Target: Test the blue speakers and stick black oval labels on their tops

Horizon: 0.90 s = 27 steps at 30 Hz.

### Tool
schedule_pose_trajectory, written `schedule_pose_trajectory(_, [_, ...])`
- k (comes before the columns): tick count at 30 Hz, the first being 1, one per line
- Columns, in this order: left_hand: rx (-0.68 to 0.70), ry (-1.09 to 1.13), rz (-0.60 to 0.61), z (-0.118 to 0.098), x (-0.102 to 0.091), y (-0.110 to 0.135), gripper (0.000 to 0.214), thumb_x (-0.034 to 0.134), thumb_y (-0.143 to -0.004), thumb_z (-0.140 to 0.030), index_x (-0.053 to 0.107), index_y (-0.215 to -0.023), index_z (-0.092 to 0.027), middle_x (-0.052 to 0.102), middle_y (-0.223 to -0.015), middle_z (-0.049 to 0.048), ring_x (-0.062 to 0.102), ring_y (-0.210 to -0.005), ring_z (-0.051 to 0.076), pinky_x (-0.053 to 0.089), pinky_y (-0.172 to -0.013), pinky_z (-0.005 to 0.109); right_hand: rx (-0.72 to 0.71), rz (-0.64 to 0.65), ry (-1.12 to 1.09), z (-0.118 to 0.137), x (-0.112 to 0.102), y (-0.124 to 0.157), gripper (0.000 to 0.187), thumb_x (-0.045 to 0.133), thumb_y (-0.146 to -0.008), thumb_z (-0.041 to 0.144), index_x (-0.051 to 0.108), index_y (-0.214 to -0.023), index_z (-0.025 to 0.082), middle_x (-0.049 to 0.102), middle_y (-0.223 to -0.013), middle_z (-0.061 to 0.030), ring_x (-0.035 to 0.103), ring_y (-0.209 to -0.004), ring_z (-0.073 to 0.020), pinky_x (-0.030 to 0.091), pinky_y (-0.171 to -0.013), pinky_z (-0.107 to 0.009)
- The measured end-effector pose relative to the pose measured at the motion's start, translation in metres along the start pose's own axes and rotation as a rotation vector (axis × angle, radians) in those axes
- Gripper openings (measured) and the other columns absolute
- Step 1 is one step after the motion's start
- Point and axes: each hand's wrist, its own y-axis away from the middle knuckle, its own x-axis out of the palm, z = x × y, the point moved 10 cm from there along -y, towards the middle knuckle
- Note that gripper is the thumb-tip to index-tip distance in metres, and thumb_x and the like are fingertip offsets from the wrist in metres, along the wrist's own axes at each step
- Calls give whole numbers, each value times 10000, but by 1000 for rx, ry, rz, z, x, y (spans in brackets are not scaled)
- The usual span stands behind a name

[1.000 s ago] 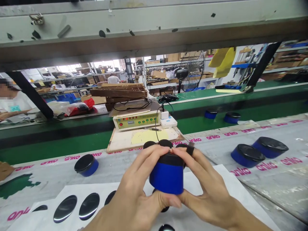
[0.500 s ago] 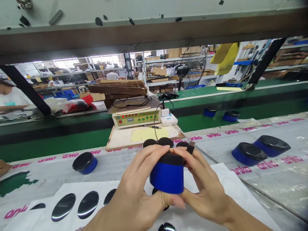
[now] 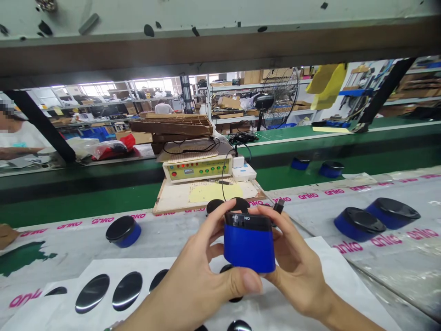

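Between my two hands is a blue device with a black top band (image 3: 249, 246), marked ON and OFF beside a small switch. My left hand (image 3: 210, 271) grips its left side, fingers at the top edge and thumb low on the front. On the other side my right hand (image 3: 299, 266) holds it, with fingers on top and thumb underneath. A black USB plug (image 3: 279, 205) sticks up by my right fingers. Below lie white sheets bearing glossy black ovals (image 3: 127, 290). More black round tops (image 3: 215, 207) show behind my hands, partly hidden.
A similar blue-and-black device (image 3: 123, 231) stands at left, and two more (image 3: 360, 224) at right. Others sit on the green conveyor (image 3: 282, 177). A tester box with buttons (image 3: 198, 168) rests on a board ahead. An overhead shelf (image 3: 206, 50) spans the top. A person sits far left.
The device has turned in my hands, so its ON and OFF marks now face me. My left thumb has shifted on its lower front. The view has moved slightly.
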Motion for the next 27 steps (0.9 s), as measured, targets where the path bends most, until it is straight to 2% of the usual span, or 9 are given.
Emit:
schedule_pose_trajectory(5, [-17,-27,27,1,5,-1,844,718,-740,-491,229,-1420,-389,424,-1437,61,519,-1230,245,453,-1017,390,-63,12,220,10,4,-2,653,624,-871,259,307,-1434,349,461,-1349,-79,482,-1230,-240,461,-1016,-368])
schedule_pose_trajectory(8, [-56,-150,-46,5,-3,-1,668,618,-824,-512,276,-1382,-376,476,-1386,46,507,-1231,233,380,-1071,428,-221,64,432,29,16,-4,662,584,-865,153,299,-1440,319,490,-1299,-68,470,-1235,-204,436,-1040,-324])
schedule_pose_trajectory(10, [-95,-189,-45,8,-5,0,555,525,-889,-503,278,-1367,-369,503,-1356,42,525,-1199,216,354,-1081,442,-255,77,503,32,20,-4,672,577,-857,131,294,-1442,305,504,-1285,-59,464,-1238,-184,421,-1051,-301])
schedule_pose_trajectory(13, [-176,-102,64,12,-1,2,553,489,-925,-460,212,-1398,-384,436,-1426,32,479,-1250,190,332,-1093,405,-198,57,477,22,17,-4,651,608,-862,203,316,-1433,316,513,-1289,-49,470,-1227,-185,414,-1057,-308])
schedule_pose_trajectory(16, [-208,54,210,7,3,3,660,546,-918,-382,136,-1435,-393,321,-1510,26,389,-1331,173,292,-1116,365,-102,56,363,6,13,-1,630,618,-871,275,329,-1425,351,495,-1315,-50,472,-1227,-205,449,-1024,-339])
schedule_pose_trajectory(19, [-226,116,318,4,3,3,761,626,-879,-317,125,-1448,-389,387,-1469,54,492,-1243,186,296,-1109,412,21,53,268,-9,10,2,639,635,-860,343,324,-1416,396,490,-1339,-45,485,-1222,-239,506,-954,-373])
schedule_pose_trajectory(21, [-224,92,337,6,1,0,730,642,-862,-347,194,-1438,-362,455,-1414,74,537,-1193,204,335,-1081,434,65,56,263,-14,9,3,660,636,-855,379,299,-1422,412,487,-1361,-42,511,-1203,-251,523,-927,-383])
schedule_pose_trajectory(25, [-191,-56,170,2,-10,-2,525,627,-836,-465,446,-1292,-278,558,-1307,82,561,-1167,247,461,-959,389,-51,108,457,-7,14,9,645,563,-897,357,244,-1456,402,470,-1394,-47,503,-1228,-285,498,-954,-431])
schedule_pose_trajectory(27, [-148,-244,33,-12,-25,2,531,688,-776,-476,504,-1240,-291,599,-1253,45,582,-1132,250,486,-920,367,-84,122,545,-12,14,19,665,539,-897,382,221,-1480,347,521,-1333,-87,569,-1141,-309,531,-884,-447])
